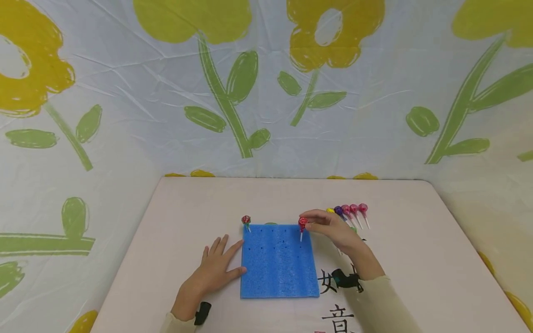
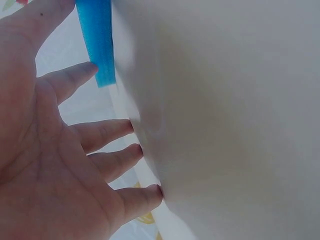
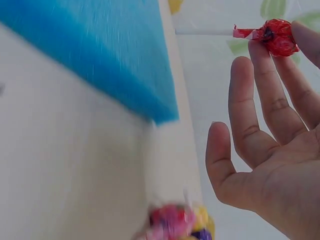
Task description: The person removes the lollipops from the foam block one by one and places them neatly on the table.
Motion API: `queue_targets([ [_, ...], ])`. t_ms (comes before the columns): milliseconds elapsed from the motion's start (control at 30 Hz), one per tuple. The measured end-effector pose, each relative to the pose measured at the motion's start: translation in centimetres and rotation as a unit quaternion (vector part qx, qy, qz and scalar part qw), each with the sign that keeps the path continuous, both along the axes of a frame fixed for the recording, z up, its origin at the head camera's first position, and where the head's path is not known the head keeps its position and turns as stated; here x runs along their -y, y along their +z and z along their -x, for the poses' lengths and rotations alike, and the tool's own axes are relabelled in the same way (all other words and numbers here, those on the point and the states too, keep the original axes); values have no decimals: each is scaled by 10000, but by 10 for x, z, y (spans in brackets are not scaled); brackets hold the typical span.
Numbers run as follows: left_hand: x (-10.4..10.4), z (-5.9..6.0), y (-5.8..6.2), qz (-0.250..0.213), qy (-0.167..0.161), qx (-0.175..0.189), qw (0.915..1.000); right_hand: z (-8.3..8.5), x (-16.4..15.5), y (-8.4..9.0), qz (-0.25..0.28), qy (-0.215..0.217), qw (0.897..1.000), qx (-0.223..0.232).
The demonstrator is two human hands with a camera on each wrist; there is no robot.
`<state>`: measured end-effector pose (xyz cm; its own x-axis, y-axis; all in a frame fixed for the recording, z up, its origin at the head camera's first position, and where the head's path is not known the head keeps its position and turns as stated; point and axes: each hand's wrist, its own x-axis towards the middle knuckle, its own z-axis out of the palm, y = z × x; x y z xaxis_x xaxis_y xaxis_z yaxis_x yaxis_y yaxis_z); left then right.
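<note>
A blue foam board (image 1: pixel 278 268) with rows of small holes lies on the table. Between thumb and fingertips my right hand (image 1: pixel 336 231) pinches a red-wrapped lollipop (image 1: pixel 303 223), its white stick pointing down over the board's far right corner. The same lollipop's red wrapper (image 3: pixel 280 39) shows in the right wrist view. My left hand (image 1: pixel 215 270) lies with fingers spread at the board's left side, thumb and index finger touching the edge and the other fingertips on the tabletop. At the far left corner another lollipop (image 1: pixel 246 220), red and green, stands upright in the board.
Beyond my right hand lies a row of pink, purple and yellow lollipops (image 1: pixel 354 209), partly hidden by the hand. Black written characters (image 1: pixel 338 318) mark the table (image 1: pixel 200 208) near its front. A flower-printed cloth (image 1: pixel 266 106) hangs behind and at both sides.
</note>
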<state>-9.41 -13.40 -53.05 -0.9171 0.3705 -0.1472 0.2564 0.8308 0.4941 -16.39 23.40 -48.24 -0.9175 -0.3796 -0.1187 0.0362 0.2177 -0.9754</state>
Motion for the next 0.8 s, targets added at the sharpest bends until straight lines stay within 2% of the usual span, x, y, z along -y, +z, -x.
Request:
queue_targets([
  [167,0,0,2,-86,-5,-20,10000,-4,-22,1,84,-205,9997,54],
  [333,-1,0,1,-85,-4,28,10000,-10,-40,3,210,-247,9994,-89],
  [600,-1,0,1,-68,34,32,10000,-18,-61,5,-247,-737,9970,47],
  [800,-1,-1,4,-117,43,14,9999,-25,-80,5,-434,-961,9943,-142],
])
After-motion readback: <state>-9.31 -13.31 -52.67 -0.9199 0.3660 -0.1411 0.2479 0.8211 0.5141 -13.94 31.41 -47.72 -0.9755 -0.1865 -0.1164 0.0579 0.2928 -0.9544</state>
